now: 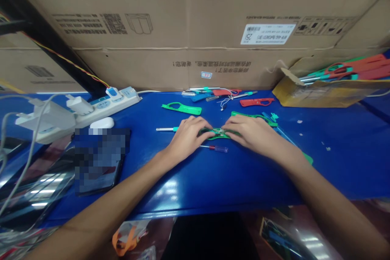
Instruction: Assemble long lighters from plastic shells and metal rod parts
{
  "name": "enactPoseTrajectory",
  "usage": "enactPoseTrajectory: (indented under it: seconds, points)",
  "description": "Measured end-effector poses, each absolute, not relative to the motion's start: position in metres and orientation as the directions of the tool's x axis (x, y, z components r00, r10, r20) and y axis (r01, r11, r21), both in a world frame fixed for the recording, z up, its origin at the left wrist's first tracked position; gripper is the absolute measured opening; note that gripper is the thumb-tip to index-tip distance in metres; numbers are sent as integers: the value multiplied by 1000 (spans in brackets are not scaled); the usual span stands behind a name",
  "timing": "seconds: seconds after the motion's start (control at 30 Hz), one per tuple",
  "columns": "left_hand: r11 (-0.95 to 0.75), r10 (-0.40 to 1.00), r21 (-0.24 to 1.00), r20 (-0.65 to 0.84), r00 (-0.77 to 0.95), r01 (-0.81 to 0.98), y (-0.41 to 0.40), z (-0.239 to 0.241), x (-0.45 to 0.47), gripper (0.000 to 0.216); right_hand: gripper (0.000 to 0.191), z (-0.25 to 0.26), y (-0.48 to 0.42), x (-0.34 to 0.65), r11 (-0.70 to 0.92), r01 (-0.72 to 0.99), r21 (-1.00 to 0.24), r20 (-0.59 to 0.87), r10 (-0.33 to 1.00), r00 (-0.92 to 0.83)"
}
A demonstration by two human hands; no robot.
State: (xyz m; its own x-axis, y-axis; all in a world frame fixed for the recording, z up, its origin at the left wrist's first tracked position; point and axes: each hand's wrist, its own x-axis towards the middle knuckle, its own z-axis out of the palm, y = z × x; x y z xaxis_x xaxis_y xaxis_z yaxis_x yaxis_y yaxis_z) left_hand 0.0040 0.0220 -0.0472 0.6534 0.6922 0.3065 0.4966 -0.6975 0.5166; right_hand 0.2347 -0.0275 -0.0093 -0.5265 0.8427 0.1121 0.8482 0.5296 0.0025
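Note:
A green long-nosed lighter (222, 133) lies opened up on the blue table, its inner parts showing in the gap between my hands. My left hand (190, 136) is closed round its left part, thumb and fingers pinching it. From behind that hand a metal tube (164, 129) with a teal collar points left, apparently part of the same lighter. My right hand (251, 130) pinches the right part, and its fingers hide much of the handle. Just below them lies a screwdriver (218, 148) with a clear purple handle. A loose green half shell (183, 108) rests beyond my left hand.
Metal tubes and wired parts (210, 92) lie along the back, beside a red shell (257, 102). A carton (317, 94) of lighters stands at right. At left are a power strip (106, 107), a white case (102, 123) and a phone (102, 162). Large cardboard (189, 36) walls the back.

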Motion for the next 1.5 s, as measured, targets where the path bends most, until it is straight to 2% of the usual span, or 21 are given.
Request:
enactPoseTrajectory:
  seconds: [0.4,0.87,1.2,1.5]
  points:
    - [-694,697,512,305,649,506,21,-48,4,16,23,-9,-29,236,533,845,-45,137,841,-524]
    - [-856,512,278,337,790,436,19,-46,3,26,24,-15,-24,239,528,848,-55,90,848,-522]
    - [-846,518,357,372,770,396,22,-54,3,29,25,-14,-26,239,546,836,-44,109,835,-539]
    - [-862,501,277,352,790,424,21,-50,3,26,27,-15,-24,242,555,830,-60,110,830,-547]
